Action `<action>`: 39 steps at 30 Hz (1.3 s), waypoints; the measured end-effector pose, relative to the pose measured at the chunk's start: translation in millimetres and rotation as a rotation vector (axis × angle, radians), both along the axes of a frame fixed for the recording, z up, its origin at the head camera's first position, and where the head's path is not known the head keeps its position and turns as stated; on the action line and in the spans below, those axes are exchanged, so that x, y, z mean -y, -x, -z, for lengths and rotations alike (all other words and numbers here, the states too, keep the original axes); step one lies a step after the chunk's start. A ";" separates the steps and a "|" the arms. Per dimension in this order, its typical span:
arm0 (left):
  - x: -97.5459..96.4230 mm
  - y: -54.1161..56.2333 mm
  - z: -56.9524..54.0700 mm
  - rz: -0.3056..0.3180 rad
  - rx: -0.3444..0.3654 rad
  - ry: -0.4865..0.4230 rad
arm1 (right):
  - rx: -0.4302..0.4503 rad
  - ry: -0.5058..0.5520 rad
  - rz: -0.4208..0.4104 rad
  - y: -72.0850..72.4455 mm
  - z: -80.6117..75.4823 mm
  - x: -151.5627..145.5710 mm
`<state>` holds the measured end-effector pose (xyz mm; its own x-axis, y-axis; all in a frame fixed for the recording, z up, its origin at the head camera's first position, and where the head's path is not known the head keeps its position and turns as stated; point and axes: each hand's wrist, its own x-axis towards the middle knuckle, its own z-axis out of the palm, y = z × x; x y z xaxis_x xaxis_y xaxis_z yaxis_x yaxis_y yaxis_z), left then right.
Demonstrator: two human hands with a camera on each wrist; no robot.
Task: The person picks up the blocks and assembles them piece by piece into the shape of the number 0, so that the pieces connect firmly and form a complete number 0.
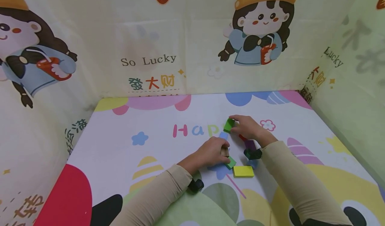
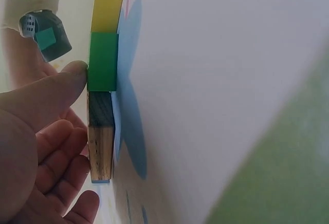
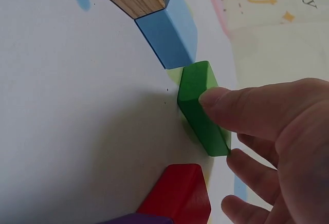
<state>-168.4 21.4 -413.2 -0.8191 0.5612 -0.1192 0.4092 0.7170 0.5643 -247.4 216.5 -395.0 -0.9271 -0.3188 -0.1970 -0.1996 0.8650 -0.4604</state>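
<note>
Beyond the other blocks, my right hand [image 1: 247, 127] pinches a green block [image 3: 200, 108] between thumb and fingers. One end of it sits by the corner of a blue block [image 3: 167, 29]. A wooden-sided block [image 2: 101, 152] adjoins that blue one. My left hand [image 1: 212, 150] lies along the near left part of the row. Its thumb tip touches the edge of a second green block [image 2: 103, 62], and its other fingers bend loosely beside the wooden-sided block, partly hidden behind it. A yellow block [image 1: 243, 171] continues the row past the second green block.
Right of the row are a red block [image 3: 180, 190], a purple block [image 1: 249, 145] and another blue block [image 1: 253, 164], forming a curve. Dark wrist cameras hang below both wrists. A printed cloth covers the table [image 1: 168, 119], with patterned walls [image 1: 192, 52] behind and beside it.
</note>
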 end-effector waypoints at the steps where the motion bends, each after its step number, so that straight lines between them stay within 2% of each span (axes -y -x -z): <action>1: -0.4 -0.1 0.1 0.001 -0.001 0.002 | 0.001 -0.001 0.000 -0.2 -0.3 0.2; 13: -1.6 -2.0 -0.3 -0.009 -0.001 0.002 | -0.001 -0.016 -0.011 -1.4 -0.9 2.3; 19: -1.3 -2.0 0.4 -0.012 -0.006 0.006 | -0.048 -0.046 -0.038 0.4 0.8 6.2; 30: -1.3 -1.2 3.8 -0.023 -0.010 -0.006 | -0.074 -0.072 -0.054 3.7 3.2 8.1; 39: -0.9 -1.3 3.3 -0.010 -0.012 -0.001 | -0.044 -0.060 -0.038 3.7 2.5 7.4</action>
